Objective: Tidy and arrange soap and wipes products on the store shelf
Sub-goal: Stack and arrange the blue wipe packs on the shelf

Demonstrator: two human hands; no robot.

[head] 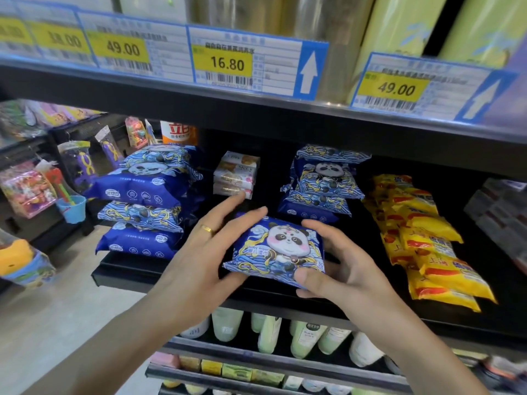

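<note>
Head view puts your two hands at the middle of the black shelf (pixel 182 276), both on one blue panda wipes pack (pixel 275 250). Your left hand (pixel 196 252), with a gold ring (pixel 207 230) on one finger, holds the pack's left edge: thumb curled under its near corner, fingers spread along the far side, the longest fingertip reaching toward the soap boxes (pixel 235 175) at 12 o'clock. Your right hand (pixel 335 269) clamps the pack's right edge, thumb pressed on the near corner at 5 o'clock, fingers curled round the far side. The pack lies face up, tilted slightly, over the shelf's front part; whether it touches the board you cannot tell. At 10 o'clock from it stands a left stack (pixel 145 201) of the same wipes, at 1 o'clock a right stack (pixel 320 185). Yellow packs (pixel 425 238) run in a row at 3 o'clock. Price tags (pixel 228 64) line the rail above, and pale bottles (pixel 269 333) stand on the level below.
</note>
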